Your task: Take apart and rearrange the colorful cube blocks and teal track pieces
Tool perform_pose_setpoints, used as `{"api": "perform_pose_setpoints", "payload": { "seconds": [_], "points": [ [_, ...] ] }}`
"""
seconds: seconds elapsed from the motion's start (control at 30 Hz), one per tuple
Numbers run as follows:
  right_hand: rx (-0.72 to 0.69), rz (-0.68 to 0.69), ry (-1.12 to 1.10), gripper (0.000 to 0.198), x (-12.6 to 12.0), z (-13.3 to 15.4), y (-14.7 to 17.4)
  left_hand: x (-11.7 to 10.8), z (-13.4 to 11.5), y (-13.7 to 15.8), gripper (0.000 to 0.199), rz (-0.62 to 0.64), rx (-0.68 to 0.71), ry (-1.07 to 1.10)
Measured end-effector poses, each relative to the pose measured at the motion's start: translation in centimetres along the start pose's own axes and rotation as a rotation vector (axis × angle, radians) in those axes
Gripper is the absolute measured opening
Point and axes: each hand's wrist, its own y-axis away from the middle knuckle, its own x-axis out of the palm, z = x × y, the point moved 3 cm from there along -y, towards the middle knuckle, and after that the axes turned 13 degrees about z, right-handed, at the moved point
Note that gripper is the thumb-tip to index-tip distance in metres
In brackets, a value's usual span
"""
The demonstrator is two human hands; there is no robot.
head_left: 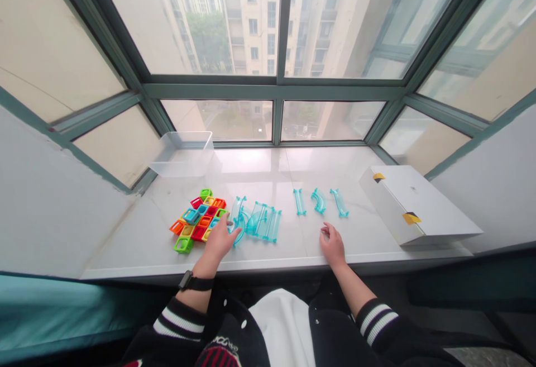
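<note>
My left hand (219, 241) is over the right edge of a cluster of coloured plastic blocks (205, 222), thumb and index finger spread apart. Beside its fingertips lies a translucent teal curved track piece (242, 228), and I see no grip on it. More teal track pieces (264, 222) lie side by side just to the right. My right hand (333, 245) rests on the sill with loosely bent fingers and holds nothing visible. Beyond it sit a straight track piece (299, 202), a curved track piece (319, 201) and a slanted track piece (339, 203), set apart.
A clear plastic bin (184, 155) stands at the back left against the window. On the right is a white box (422, 202) with yellow-and-black tabs. The white sill (288, 252) ends in a front edge close to my body.
</note>
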Motion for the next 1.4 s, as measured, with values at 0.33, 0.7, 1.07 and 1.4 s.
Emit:
{"api": "perform_pose_setpoints", "payload": {
  "seconds": [0.33, 0.7, 1.07, 1.4],
  "points": [
    [0.092, 0.004, -0.126, 0.043, -0.5, 0.8, -0.2, 2.1, -1.8, 1.9, 0.071, 0.068, 0.156, 0.587],
    [-0.414, 0.445, -0.417, 0.042, 1.2, 17.3, 3.6, 7.9, -8.5, 3.9, 0.072, 0.294, 0.269, 0.671],
    [-0.293, 0.427, -0.421, 0.043, 2.7, 18.9, 3.5, 10.5, -10.9, 4.8, 0.063, 0.181, 0.523, 0.638],
    [-0.031, 0.314, -0.507, 0.042, 0.3, 14.9, 2.3, 12.0, -11.8, 5.9, 0.061, 0.366, 0.683, 0.483]
  ]
}}
